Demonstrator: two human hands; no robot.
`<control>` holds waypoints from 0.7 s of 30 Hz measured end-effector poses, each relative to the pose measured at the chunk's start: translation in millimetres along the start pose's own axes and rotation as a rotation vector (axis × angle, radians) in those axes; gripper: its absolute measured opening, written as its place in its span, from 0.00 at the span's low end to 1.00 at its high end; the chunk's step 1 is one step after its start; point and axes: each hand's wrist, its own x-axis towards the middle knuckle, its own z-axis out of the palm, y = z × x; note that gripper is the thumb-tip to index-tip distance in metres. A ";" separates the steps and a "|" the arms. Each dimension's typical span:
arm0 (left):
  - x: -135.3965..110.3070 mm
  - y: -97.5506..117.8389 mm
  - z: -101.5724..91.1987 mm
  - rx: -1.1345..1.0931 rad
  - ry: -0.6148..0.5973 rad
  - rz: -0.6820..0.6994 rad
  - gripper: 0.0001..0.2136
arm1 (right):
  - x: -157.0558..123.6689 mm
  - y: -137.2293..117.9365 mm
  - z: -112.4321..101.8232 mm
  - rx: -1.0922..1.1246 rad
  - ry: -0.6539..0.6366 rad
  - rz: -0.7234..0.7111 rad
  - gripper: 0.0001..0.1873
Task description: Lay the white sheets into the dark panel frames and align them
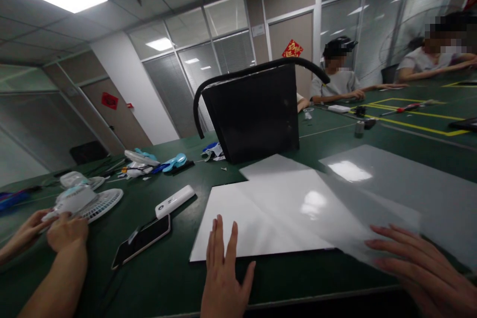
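Observation:
My left hand (225,271) has its fingers spread at the near edge of a glossy white sheet (257,228) lying on the table. The fingertips overlap the sheet's lower left part; I cannot tell whether they press on it. On the right, my right hand (421,263) is slightly blurred, its fingers stretched out toward the left. They lie by a translucent plastic sheet (380,208), which overlaps the white sheet's right side. The right thumb is hidden. Farther right is a larger grey, shiny sheet (402,174).
A black panel (257,114) with a black foam tube (257,67) over its top stands behind the sheets. Left are a phone (143,241), a white power bank (175,202) and another person's hands (67,231) on a white fan part (102,206). Two people sit at the far right.

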 end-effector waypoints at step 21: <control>-3.5 -60.8 39.9 -0.027 0.072 0.482 0.12 | -11.6 16.0 61.1 -0.363 -0.035 -0.022 0.21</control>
